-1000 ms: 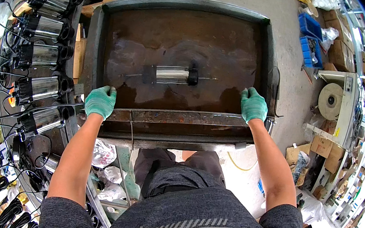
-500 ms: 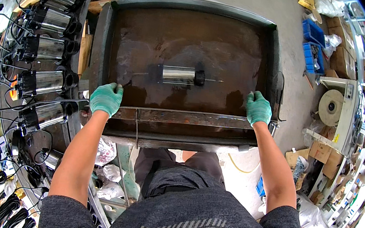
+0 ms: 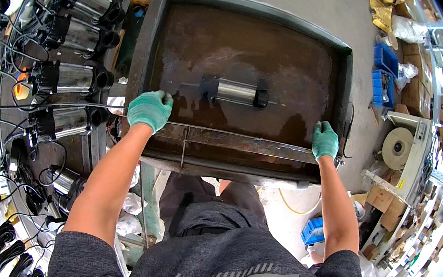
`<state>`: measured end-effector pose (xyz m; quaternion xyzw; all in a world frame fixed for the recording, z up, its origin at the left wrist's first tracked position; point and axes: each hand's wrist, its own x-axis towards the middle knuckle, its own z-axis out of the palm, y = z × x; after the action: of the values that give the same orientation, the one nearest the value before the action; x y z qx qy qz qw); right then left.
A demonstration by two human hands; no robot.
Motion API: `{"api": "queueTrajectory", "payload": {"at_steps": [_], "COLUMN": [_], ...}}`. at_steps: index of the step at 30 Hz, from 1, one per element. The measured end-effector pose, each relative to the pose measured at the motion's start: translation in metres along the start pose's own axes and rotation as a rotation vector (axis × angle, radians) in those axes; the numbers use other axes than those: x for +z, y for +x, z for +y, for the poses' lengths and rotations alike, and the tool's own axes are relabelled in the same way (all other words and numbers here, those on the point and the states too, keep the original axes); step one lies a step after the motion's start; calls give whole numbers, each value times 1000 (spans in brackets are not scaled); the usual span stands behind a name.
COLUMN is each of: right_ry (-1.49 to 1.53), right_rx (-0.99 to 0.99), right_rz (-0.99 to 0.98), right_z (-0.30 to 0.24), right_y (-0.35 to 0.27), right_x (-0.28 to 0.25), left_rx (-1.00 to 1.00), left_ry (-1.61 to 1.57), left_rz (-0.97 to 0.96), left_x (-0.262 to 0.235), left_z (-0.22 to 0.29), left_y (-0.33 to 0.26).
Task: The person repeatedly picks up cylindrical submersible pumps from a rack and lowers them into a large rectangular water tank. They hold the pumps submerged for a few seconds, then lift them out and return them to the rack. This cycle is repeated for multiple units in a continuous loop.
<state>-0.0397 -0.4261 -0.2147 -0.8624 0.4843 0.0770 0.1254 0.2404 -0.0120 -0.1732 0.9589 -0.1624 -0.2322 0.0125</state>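
Note:
A silver motor-like cylinder with black ends (image 3: 236, 92) lies in brown water inside a dark metal tank (image 3: 144, 64). A thin pale line trails from each of its ends. My left hand (image 3: 149, 110), in a green glove, is closed over the left end of a rusty metal crossbar (image 3: 243, 143). At the bar's right end, beside the tank's side wall, my gloved right hand (image 3: 325, 141) is closed too. What the fingers of either hand hold is hidden. Both hands are well apart from the cylinder.
On a bench to the left, several silver-and-black motor units (image 3: 67, 78) stand in a row with black cables. One black cable (image 3: 66, 105) reaches toward my left hand. Blue bins (image 3: 386, 59), cartons and a pale machine with a round disc (image 3: 396, 148) stand to the right.
The view has shifted, so the tank and cylinder sit further right in the picture. Both hands remain at the crossbar's ends, still closed. The cylinder stays in about the same place within the tank.

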Motion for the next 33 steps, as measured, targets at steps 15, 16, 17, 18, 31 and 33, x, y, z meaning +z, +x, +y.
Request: {"api": "queueTrajectory", "payload": {"at_steps": [15, 16, 17, 18, 31, 33], "right_ry": [-16, -54, -93, -123, -310, -326], "right_rx": [-294, -317, -341, -366, -249, -218], "right_rz": [-220, -259, -297, -318, -351, -330], "right_z": [-63, -89, -111, -123, -201, -204], "right_y": [0, -5, -7, -6, 2, 3], "right_x": [0, -4, -5, 4, 65, 72], "left_rx": [22, 23, 22, 35, 77, 74], "left_ry": [-73, -76, -80, -77, -159, -177], "left_rz": [5, 2, 0, 0, 39, 44], "left_x": [6, 4, 3, 3, 6, 10], "left_z": [-10, -10, -10, -10, -17, -19], "left_y": [4, 3, 3, 3, 3, 3]}}
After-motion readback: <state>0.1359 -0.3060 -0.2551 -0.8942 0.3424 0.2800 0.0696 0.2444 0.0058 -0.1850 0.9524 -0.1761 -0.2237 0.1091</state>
